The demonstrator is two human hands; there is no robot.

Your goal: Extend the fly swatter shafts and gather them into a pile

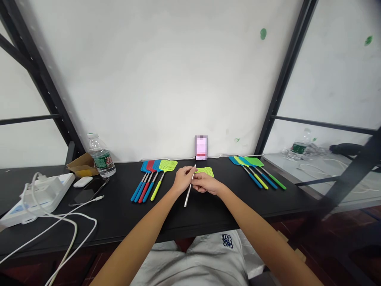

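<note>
My left hand (183, 179) pinches the upper part of a thin silver metal rod (187, 196), which slants down toward me over the black table. Fingers of my right hand (207, 184) are closed on the same rod from the other side. Just behind my right hand shows a yellow-green fly swatter head (205, 171); whether it joins the rod is hidden by my fingers. To the left lies a fanned row of fly swatters, among them a red one (143, 192) and a yellow-green one (155, 190). Another row, with a green swatter (277, 182), lies to the right.
A phone with a blurred screen (201, 148) leans against the wall. On the left are a water bottle (102, 157), a cardboard box (83, 165), a white earbud case (83, 182), a dark phone (89, 192), and a power strip (56, 196) with white cables (76, 214). Black metal posts (281, 79) flank the table.
</note>
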